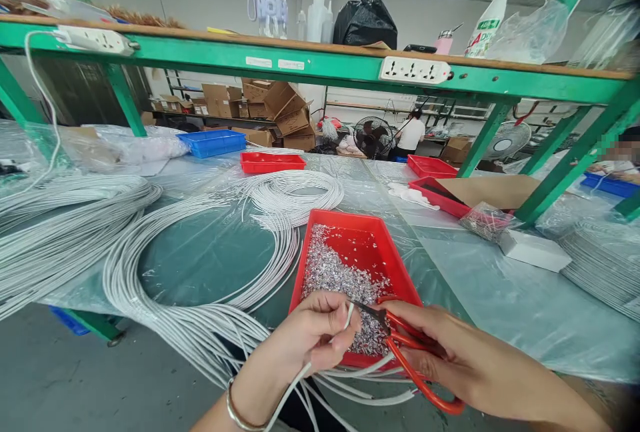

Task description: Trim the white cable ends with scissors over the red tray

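Observation:
Between the fingertips of my left hand [325, 329] is pinched the end of a white cable [299, 379], which runs down past my wrist. My right hand [450, 345] is closed around the handles of red-handled scissors [414, 367]. Their dark blades touch or nearly touch the cable end; whether they grip it, I cannot tell. Beneath both hands lies a red tray [387, 239] holding many small silvery scraps [333, 272]. Loops of a white cable bundle [135, 285] spread to the left and pass below my hands.
More cable coils [305, 185] lie behind and left. A green shelf frame [330, 72] with power strips [415, 71] crosses above the table. Red trays [273, 163], a blue tray [213, 142] and a white box [534, 249] stand around. A person [411, 133] is in the background.

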### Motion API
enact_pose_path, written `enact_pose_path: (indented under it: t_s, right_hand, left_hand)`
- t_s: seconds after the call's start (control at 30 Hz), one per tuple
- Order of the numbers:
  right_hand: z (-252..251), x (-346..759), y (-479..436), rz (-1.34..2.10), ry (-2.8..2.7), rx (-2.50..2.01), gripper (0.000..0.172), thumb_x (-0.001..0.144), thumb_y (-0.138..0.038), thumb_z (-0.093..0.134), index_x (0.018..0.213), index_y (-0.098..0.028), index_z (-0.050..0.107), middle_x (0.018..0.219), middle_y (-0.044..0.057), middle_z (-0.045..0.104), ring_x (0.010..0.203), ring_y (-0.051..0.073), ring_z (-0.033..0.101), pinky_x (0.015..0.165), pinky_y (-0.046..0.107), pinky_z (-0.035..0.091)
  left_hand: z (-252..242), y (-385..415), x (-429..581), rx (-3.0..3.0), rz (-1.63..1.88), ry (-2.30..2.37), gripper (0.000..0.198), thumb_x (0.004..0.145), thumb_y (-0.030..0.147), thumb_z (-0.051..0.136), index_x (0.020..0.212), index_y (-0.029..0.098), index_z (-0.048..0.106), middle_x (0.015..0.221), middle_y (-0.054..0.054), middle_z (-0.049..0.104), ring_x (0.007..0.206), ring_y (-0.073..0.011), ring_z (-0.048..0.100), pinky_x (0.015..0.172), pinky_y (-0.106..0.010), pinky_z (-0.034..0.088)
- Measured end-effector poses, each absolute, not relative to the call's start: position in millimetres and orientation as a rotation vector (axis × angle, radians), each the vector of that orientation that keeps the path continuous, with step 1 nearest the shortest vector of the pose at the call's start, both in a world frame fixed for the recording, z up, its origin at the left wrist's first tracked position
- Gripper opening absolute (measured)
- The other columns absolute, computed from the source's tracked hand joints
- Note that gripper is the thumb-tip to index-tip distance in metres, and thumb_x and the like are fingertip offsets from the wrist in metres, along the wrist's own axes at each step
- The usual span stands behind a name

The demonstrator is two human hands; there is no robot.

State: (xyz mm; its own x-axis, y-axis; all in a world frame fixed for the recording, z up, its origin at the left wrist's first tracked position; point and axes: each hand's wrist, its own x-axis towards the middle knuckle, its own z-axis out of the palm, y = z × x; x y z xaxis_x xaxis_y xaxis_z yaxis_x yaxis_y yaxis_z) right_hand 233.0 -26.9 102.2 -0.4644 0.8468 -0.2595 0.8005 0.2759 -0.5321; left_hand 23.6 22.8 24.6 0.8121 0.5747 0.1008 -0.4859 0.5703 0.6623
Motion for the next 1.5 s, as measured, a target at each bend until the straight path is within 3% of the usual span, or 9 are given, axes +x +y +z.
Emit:
enact_pose_path:
  t_s: [0.1,0.17,0.3,0.4,0.63,1.0,1.17,1.37,1.5]
  right_hand:
    - [101.0,231.5,-20.0,1.128,-2.356,-1.423,0.027,0.088,-0.035,0.041,0.103,-0.014,0.050,0.080,0.005,0.048,0.070,0.010,0.042,0.062,0.022,0.037]
    - [98.1,229.0,-14.2,1.305,-2.143,-1.365,0.019,0.084,-0.031,0.049,0.086,-0.011,0.046,0.067,0.001,0.035,0.060,0.008,0.030,0.052,0.020,0.028]
    - [92.9,212.2,-4.7,1.391,-1.784,-1.231,0.026,0.076,-0.024,0.060,0.093,-0.009,0.047,0.059,-0.002,0.040,0.052,0.005,0.030,0.048,0.018,0.025]
    - [90.0,196.0,0.3,1.365,-1.664,-1.189,0.021,0.069,-0.020,0.065,0.077,-0.007,0.053,0.062,0.003,0.050,0.053,0.006,0.036,0.049,0.018,0.028]
    - [82.2,185.5,2.6,1.212,-1.426,-1.177,0.024,0.057,-0.015,0.072,0.063,-0.007,0.051,0.048,-0.002,0.041,0.044,0.004,0.031,0.042,0.015,0.024]
    - [78.3,182.6,0.7,1.189,-1.399,-1.090,0.019,0.059,-0.012,0.069,0.063,-0.008,0.051,0.045,-0.004,0.026,0.043,0.003,0.022,0.041,0.014,0.017]
    - [81.6,186.0,0.7,1.153,-1.501,-1.147,0.026,0.064,-0.025,0.068,0.066,-0.009,0.048,0.050,-0.002,0.032,0.046,0.004,0.026,0.042,0.016,0.021]
    - [78.1,217.0,25.2,0.751,-1.604,-1.447,0.027,0.070,-0.033,0.061,0.072,-0.008,0.052,0.062,0.003,0.046,0.055,0.009,0.037,0.049,0.019,0.031]
    - [66.8,240.5,35.7,0.599,-1.758,-1.576,0.027,0.078,-0.036,0.050,0.085,-0.010,0.055,0.073,0.005,0.051,0.072,0.017,0.049,0.062,0.025,0.039]
  left_hand:
    - [25.2,21.5,23.0,0.709,0.618,0.103,0.030,0.076,0.033,0.061,0.071,0.008,0.047,0.050,0.002,0.038,0.028,0.0000,0.019,0.027,-0.014,0.011]
    - [28.1,19.8,24.1,0.750,0.645,0.147,0.030,0.078,0.034,0.060,0.072,0.007,0.047,0.051,0.002,0.039,0.029,0.0000,0.020,0.028,-0.013,0.011]
    - [34.2,14.1,29.9,0.949,0.737,0.310,0.035,0.081,0.040,0.055,0.077,0.006,0.049,0.052,0.001,0.041,0.031,0.0000,0.026,0.031,-0.014,0.012]
    - [35.5,10.4,34.9,1.084,0.820,0.383,0.038,0.084,0.043,0.050,0.079,0.005,0.048,0.055,0.000,0.043,0.032,0.0006,0.028,0.032,-0.014,0.013]
    - [30.9,13.3,37.4,1.225,0.914,0.516,0.041,0.084,0.047,0.046,0.077,0.007,0.044,0.059,0.001,0.044,0.035,-0.0002,0.033,0.035,-0.014,0.021]
    - [32.4,12.9,39.0,1.331,1.090,0.779,0.036,0.079,0.044,0.055,0.073,0.009,0.047,0.060,0.000,0.043,0.052,-0.0047,0.039,0.050,-0.018,0.034]
    - [29.5,14.0,39.0,1.709,1.348,1.031,0.024,0.083,0.031,0.051,0.069,0.011,0.052,0.069,-0.002,0.051,0.065,-0.0076,0.043,0.061,-0.021,0.034]
    - [27.2,11.0,39.8,1.355,1.150,0.814,0.032,0.077,0.038,0.059,0.070,0.009,0.046,0.062,-0.001,0.042,0.059,-0.0058,0.035,0.056,-0.019,0.030]
    - [26.3,10.1,37.9,1.161,0.998,0.593,0.041,0.074,0.047,0.061,0.075,0.006,0.052,0.061,-0.005,0.052,0.051,-0.0040,0.034,0.048,-0.018,0.023]
